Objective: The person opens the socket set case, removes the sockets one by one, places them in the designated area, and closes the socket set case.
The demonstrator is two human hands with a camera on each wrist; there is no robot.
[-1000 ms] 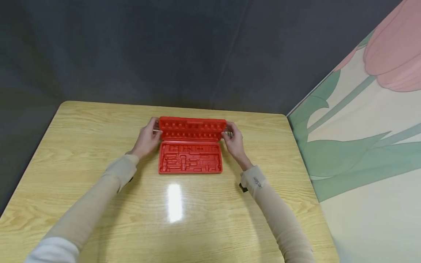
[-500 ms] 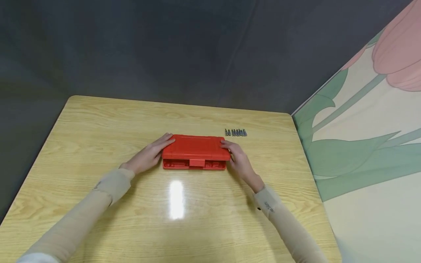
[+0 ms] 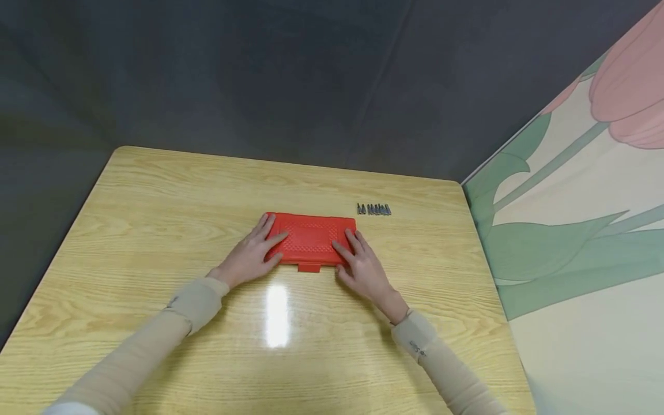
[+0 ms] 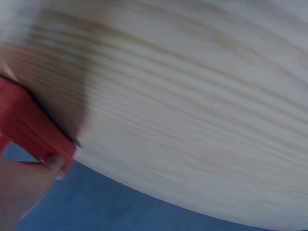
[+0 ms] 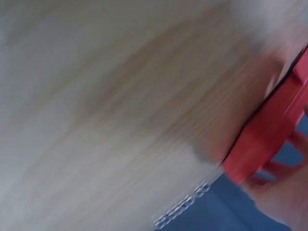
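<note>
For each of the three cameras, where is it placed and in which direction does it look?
Head: looks forward and down at the table; both forearms show, left hand and right hand flat on the red case.
Left wrist: low beside the case's corner, looking across the tabletop; a fingertip shows.
Right wrist: low, blurred, looking along the case's edge; part of the hand shows.
Shared: all three show the case.

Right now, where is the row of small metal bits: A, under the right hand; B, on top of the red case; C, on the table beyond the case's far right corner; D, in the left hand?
C: the bits lie on the wooden table, apart from the closed red case, beyond its far right corner.
</note>
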